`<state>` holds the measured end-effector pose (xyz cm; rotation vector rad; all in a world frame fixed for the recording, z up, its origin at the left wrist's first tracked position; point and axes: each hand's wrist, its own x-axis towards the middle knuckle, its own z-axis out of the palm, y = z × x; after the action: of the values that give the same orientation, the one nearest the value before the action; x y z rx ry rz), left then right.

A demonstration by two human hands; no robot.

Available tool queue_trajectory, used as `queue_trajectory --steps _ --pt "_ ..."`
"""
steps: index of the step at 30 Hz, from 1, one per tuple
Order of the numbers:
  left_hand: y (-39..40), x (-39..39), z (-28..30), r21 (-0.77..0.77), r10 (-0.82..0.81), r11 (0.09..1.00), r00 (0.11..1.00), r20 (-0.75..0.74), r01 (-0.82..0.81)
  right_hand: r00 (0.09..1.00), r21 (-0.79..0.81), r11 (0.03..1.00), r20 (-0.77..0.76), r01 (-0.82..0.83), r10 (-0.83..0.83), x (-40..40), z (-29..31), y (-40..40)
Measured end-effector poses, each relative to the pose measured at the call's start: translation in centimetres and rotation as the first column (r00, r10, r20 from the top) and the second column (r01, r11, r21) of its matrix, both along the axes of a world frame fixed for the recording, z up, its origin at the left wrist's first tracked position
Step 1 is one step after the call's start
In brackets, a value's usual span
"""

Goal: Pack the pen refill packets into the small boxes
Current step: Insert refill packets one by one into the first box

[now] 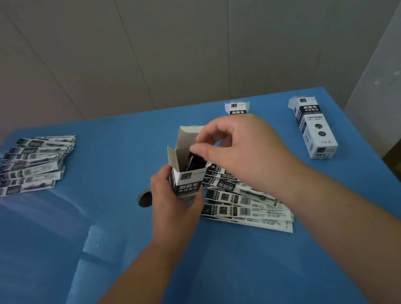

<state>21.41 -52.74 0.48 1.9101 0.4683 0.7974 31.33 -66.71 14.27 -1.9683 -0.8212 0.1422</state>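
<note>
Left hand (173, 204) grips the open box (187, 177) upright above the blue table (119, 245), flaps up. Right hand (236, 151) sits over the box mouth, thumb and fingers curled at the top flap — whether it pinches the flap or a packet cannot be told. Dark packets stick up inside the box. Fanned refill packets (245, 205) lie just right of the box, under the right wrist. Second packet stack (34, 163) far left. Lying box (316, 127) far right; another box (237, 107) behind the right hand.
</note>
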Motion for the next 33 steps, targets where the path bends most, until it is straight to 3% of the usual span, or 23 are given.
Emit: queue_trajectory --steps 6,9,11,14,20,33 --pt "0.2 0.1 -0.1 -0.022 -0.001 1.000 1.000 0.024 0.001 0.989 -0.047 0.989 0.055 0.142 -0.139 2.3 -1.7 -1.9" --pt "0.1 0.2 -0.2 -0.021 -0.001 1.000 0.999 0.040 0.002 0.982 -0.315 0.935 0.145 0.162 -0.122 4.1 -3.7 -3.2" --pt "0.1 0.1 -0.2 -0.021 -0.006 1.000 0.999 0.036 0.007 0.975 -0.528 0.834 0.215 0.157 -0.047 4.9 -5.2 -4.1" --pt "0.1 0.0 -0.2 -0.018 -0.011 1.000 0.999 0.036 0.011 0.975 -0.669 0.730 0.223 0.141 0.016 5.1 -7.3 -4.7" --pt "-0.1 0.2 -0.1 -0.012 -0.003 1.000 0.999 0.033 0.003 0.955 -0.730 0.668 0.279 0.145 0.097 4.7 -10.1 -4.3" --pt "-0.1 0.1 -0.2 -0.025 0.007 1.000 0.999 0.037 -0.006 0.928 -0.711 0.678 0.356 0.190 0.114 4.2 -11.3 -3.7"
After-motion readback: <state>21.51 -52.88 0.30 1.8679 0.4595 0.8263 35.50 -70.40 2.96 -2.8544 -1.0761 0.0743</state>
